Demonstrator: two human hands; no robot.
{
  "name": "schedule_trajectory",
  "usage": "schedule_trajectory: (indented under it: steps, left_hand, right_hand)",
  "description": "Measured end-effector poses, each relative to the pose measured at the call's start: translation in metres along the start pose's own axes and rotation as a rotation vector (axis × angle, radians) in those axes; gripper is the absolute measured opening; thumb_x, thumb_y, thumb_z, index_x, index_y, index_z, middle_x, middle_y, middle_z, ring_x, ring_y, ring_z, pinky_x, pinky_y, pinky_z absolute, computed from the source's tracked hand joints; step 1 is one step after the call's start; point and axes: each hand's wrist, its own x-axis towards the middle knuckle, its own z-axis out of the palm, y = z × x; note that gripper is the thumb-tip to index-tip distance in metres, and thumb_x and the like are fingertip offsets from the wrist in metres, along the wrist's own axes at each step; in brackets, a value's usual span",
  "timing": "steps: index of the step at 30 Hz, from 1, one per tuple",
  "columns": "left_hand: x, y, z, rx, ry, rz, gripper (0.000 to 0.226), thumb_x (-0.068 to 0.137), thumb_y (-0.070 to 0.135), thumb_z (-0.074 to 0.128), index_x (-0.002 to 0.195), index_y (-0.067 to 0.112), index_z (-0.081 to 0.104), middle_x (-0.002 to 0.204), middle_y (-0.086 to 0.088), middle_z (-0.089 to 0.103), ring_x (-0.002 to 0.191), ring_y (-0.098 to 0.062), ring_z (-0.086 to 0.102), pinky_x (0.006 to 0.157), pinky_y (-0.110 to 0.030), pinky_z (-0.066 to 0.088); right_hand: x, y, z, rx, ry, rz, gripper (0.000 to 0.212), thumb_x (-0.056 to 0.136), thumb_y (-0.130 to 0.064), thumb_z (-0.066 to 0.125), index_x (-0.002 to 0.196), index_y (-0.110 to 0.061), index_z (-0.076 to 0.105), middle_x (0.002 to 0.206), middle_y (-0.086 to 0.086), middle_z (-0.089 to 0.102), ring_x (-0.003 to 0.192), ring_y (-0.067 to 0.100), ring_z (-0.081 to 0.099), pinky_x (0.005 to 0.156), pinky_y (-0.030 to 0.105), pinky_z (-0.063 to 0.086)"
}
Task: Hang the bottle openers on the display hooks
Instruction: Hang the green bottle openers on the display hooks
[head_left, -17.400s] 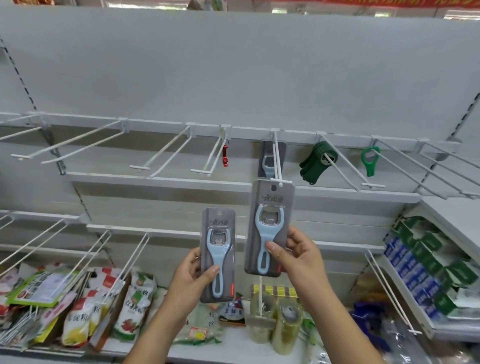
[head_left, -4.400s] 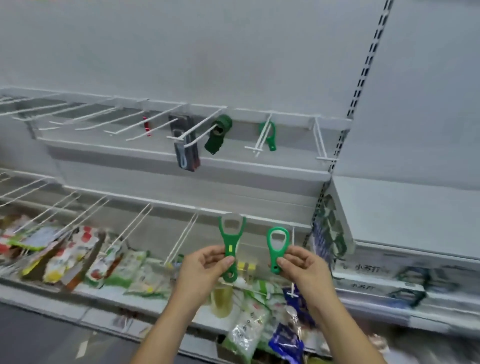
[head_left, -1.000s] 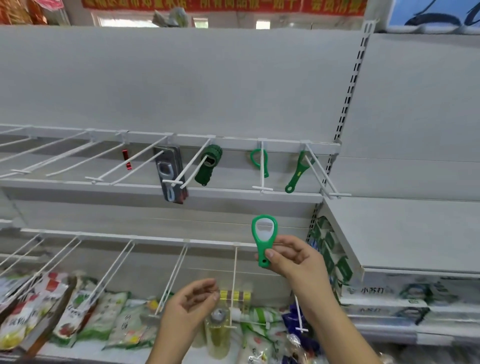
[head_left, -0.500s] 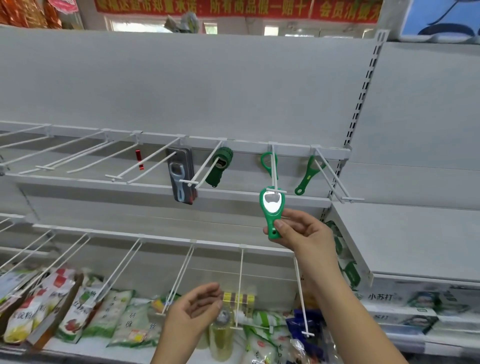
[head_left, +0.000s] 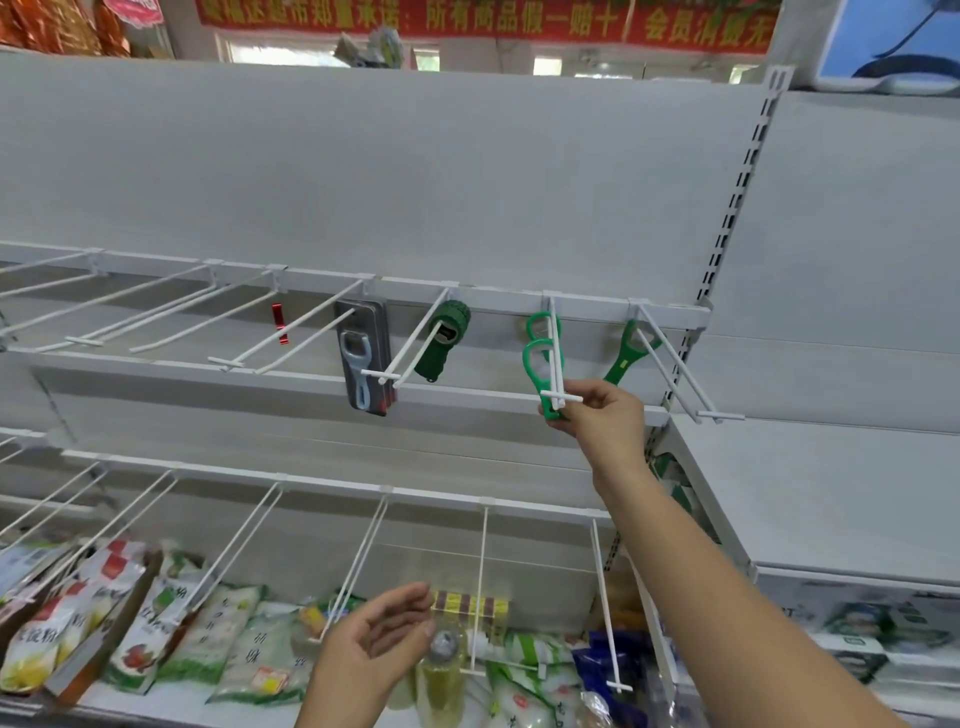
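right hand (head_left: 597, 415) pinches the lower handle of a green plastic ring-headed bottle opener (head_left: 536, 358). its ring lies against a white wire display hook (head_left: 556, 364); whether threaded cannot be told. left hand (head_left: 374, 644) hangs low, fingers loosely apart, holding nothing.

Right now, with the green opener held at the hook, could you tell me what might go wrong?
The right hand pinches only the handle end of the green opener, and its ring looks close to the front of the hook. If let go early, it could slide off and drop onto the packets below. Pushing it back might also knock the second green opener hanging behind it.
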Motion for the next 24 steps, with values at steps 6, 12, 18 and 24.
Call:
schedule_trajectory:
  steps: [6, 12, 18, 24]
  left_hand:
    - [0.002, -0.003, -0.013, -0.009, 0.012, -0.041, 0.044, 0.070, -0.013, 0.078, 0.106, 0.011, 0.074, 0.099, -0.007, 0.078, 0.094, -0.021, 0.075, 0.088, -0.024, 0.058]
    - [0.006, -0.004, -0.023, -0.015, 0.031, -0.091, 0.039, 0.068, -0.016, 0.079, 0.099, 0.008, 0.074, 0.093, -0.007, 0.079, 0.087, -0.018, 0.076, 0.076, -0.015, 0.058]
    - [0.003, -0.003, -0.033, -0.002, 0.021, -0.091, 0.039, 0.068, -0.015, 0.079, 0.100, 0.007, 0.074, 0.093, -0.005, 0.079, 0.087, -0.017, 0.076, 0.074, -0.014, 0.058]
    - [0.002, 0.001, -0.026, -0.006, -0.011, -0.048, 0.034, 0.077, -0.013, 0.073, 0.104, 0.008, 0.074, 0.095, -0.006, 0.079, 0.094, -0.022, 0.074, 0.079, -0.014, 0.057]
  right_hand:
    - [0.057, 0.001, 0.012, -0.177, 0.056, 0.005, 0.013, 0.085, -0.008, 0.076, 0.096, -0.001, 0.076, 0.088, 0.014, 0.075, 0.062, 0.012, 0.072, 0.053, 0.017, 0.054]
    - [0.093, 0.003, 0.017, -0.246, 0.022, 0.043, 0.010, 0.085, -0.006, 0.075, 0.090, 0.002, 0.076, 0.091, 0.021, 0.074, 0.062, 0.024, 0.073, 0.072, 0.040, 0.064]
    - [0.100, 0.023, 0.010, -0.194, -0.016, 0.183, 0.023, 0.086, -0.010, 0.074, 0.096, 0.011, 0.073, 0.080, 0.022, 0.071, 0.070, 0.038, 0.070, 0.077, 0.045, 0.060]
    - [0.011, 0.045, -0.009, -0.265, -0.072, 0.052, 0.004, 0.089, -0.019, 0.072, 0.091, -0.016, 0.074, 0.091, 0.011, 0.074, 0.085, 0.022, 0.070, 0.080, 0.037, 0.057]
